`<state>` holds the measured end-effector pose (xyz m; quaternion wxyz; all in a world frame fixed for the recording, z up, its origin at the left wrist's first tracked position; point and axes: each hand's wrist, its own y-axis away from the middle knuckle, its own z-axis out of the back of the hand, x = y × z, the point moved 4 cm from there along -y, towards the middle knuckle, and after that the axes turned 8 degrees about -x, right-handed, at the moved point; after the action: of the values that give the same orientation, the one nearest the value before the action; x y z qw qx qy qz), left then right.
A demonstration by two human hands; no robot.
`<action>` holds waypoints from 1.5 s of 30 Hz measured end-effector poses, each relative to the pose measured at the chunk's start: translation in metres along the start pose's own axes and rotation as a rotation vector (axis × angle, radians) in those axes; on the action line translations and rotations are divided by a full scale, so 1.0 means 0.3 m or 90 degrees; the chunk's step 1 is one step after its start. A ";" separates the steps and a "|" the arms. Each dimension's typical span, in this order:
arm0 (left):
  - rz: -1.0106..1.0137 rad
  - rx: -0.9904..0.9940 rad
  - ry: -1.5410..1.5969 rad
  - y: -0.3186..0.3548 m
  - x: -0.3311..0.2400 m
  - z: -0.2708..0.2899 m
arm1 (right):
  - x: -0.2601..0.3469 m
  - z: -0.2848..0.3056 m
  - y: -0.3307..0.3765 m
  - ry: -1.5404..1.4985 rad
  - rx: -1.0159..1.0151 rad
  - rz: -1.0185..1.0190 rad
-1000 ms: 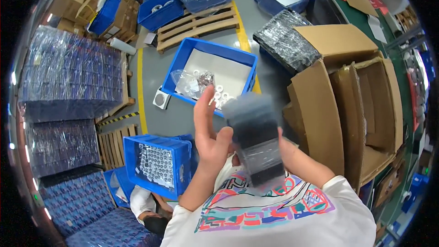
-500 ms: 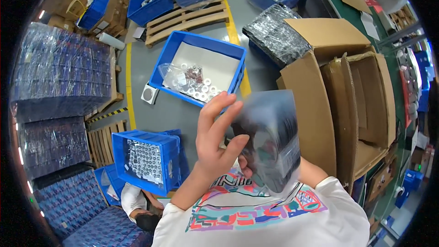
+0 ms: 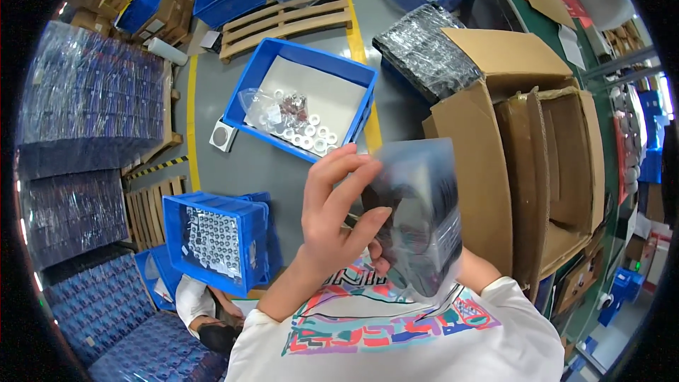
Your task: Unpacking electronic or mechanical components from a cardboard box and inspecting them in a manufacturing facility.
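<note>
A clear plastic bag (image 3: pixel 417 219), packed with a stack of dark, thin, rounded pieces, is held up in front of my chest. What the pieces are I cannot make out. My left hand (image 3: pixel 336 205) is at the bag's left edge, its fingertips and thumb gripping the film. Behind and under the bag is my right hand (image 3: pixel 380 257); only a few curled fingertips show beside the bag's lower left side, and the rest is hidden. Beyond my hands, a blue bin (image 3: pixel 244 117) on the floor contains white rings and a small clear bag of parts.
Open cardboard boxes (image 3: pixel 470 191) stand close on the right, beside a black wrapped bundle (image 3: pixel 428 53). Another blue bin (image 3: pixel 251 255) with rows of small parts is at the left, near a crouching person (image 3: pixel 194 304). Wrapped stacks (image 3: pixel 92 99) and a wooden pallet (image 3: pixel 290 21) stand farther off.
The view has shifted slightly, so the surroundings sit a little more to the left. Both hands keep their hold on the bag, which has hardly moved.
</note>
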<state>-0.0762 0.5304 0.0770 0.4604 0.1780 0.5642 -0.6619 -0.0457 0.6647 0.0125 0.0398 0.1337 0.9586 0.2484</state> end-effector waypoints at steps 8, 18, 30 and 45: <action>-0.020 -0.032 -0.026 -0.013 0.026 0.006 | 0.009 0.003 -0.013 0.010 0.068 0.035; 0.017 -0.106 0.110 -0.014 0.067 0.034 | -0.010 0.074 -0.041 0.109 0.033 -0.057; -0.152 -0.169 -0.111 0.016 0.047 0.081 | -0.005 0.051 -0.083 -0.097 0.234 -0.133; 0.114 -0.183 0.148 0.041 0.082 0.058 | 0.018 0.106 -0.087 0.122 0.080 0.135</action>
<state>-0.0740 0.5052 0.0566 0.4698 0.2354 0.6839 -0.5062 -0.0526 0.6591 -0.0279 -0.0867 0.2122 0.9521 0.2023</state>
